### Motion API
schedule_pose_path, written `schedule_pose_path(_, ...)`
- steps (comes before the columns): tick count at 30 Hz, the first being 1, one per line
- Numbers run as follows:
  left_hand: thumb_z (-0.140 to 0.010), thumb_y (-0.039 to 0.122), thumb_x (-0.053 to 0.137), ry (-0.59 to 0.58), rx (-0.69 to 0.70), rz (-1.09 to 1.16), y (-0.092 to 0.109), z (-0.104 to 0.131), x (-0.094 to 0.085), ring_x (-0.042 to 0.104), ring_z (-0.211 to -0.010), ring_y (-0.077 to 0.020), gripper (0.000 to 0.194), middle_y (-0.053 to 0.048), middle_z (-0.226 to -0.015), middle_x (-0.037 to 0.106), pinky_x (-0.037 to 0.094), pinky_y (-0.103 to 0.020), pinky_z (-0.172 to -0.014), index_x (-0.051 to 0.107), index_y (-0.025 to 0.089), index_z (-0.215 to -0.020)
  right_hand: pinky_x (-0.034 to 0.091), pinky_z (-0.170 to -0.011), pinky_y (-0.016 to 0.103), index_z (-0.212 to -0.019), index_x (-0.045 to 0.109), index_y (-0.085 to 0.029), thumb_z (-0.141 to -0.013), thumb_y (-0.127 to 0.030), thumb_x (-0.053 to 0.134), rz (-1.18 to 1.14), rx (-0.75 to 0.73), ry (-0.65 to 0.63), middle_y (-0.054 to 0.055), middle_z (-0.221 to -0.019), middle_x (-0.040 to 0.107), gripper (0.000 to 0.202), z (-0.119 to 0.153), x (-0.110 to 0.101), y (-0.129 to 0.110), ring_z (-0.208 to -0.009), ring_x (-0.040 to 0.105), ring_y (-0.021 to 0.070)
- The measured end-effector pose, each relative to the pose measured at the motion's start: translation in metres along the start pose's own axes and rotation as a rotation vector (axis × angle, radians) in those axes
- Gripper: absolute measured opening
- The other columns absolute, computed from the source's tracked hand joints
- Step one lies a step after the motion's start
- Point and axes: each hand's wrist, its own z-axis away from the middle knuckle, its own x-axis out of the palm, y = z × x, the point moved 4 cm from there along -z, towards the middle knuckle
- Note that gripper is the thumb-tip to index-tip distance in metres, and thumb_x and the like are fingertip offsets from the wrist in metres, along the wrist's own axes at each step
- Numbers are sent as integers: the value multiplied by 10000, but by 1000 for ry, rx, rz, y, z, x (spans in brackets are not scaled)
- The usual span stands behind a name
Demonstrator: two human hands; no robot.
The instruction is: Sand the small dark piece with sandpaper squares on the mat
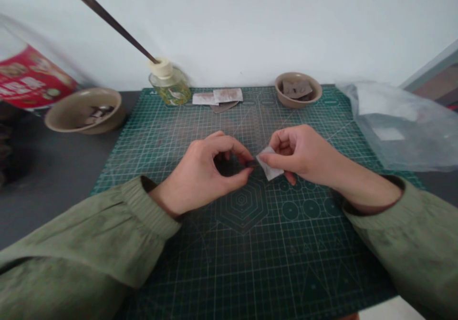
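Above the middle of the green cutting mat (200, 272), my left hand (211, 170) pinches a small dark piece (252, 163) between thumb and fingertips. The piece is too small and blurred to name. My right hand (296, 153) holds a small white sheet (270, 165) between thumb and fingers, the other fingers curled. The sheet's left edge is right beside the dark piece; whether they touch I cannot tell.
At the left stand a bowl with small pieces (60, 115) and a red package (32, 79). Along the back are a reed diffuser bottle (171, 86), stained white strips (228, 95) and a bowl with grey pieces (295, 102). A clear plastic bag (411, 139) lies right.
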Motion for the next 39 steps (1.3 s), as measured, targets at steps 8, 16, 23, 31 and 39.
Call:
schedule_pose_path(8,-880,197,886,21,28,12,-2,1,0,700,-847,-170,119,-1,-921,794,555,-310,-755,867,236,-990,400,-349,140,-770,679,-175,-823,-172,915,-77,19,-75,-36,-568,719,242,1,6,0,-378,589,75)
schedule_pose_path(16,-863,167,900,38,66,20,-4,0,1,709,-849,-183,136,0,-901,816,563,-320,-760,882,247,-972,382,-350,157,-769,680,-184,-833,-178,917,-28,-9,-47,-39,-560,711,245,2,4,2,-377,584,81)
schedule_pose_path(23,-875,177,888,49,75,-1,-5,0,0,709,-896,-189,150,9,-942,821,562,-344,-820,871,261,-999,455,-452,222,-816,700,-194,-873,-238,891,105,-221,68,-20,-636,717,204,5,-2,-9,-505,620,115)
schedule_pose_path(31,-876,251,892,71,-36,-4,-7,0,-1,697,-818,-183,114,4,-915,806,523,-348,-753,866,254,-988,462,-505,272,-917,729,-189,-959,-272,814,276,-357,276,25,-778,772,126,9,-8,-14,-572,619,130)
schedule_pose_path(39,-921,319,899,97,-113,72,-11,0,0,749,-840,-178,170,-17,-961,836,561,-335,-768,857,209,-1044,483,-495,274,-919,728,-190,-978,-367,830,259,-238,354,5,-689,733,212,1,-18,-2,-538,674,152)
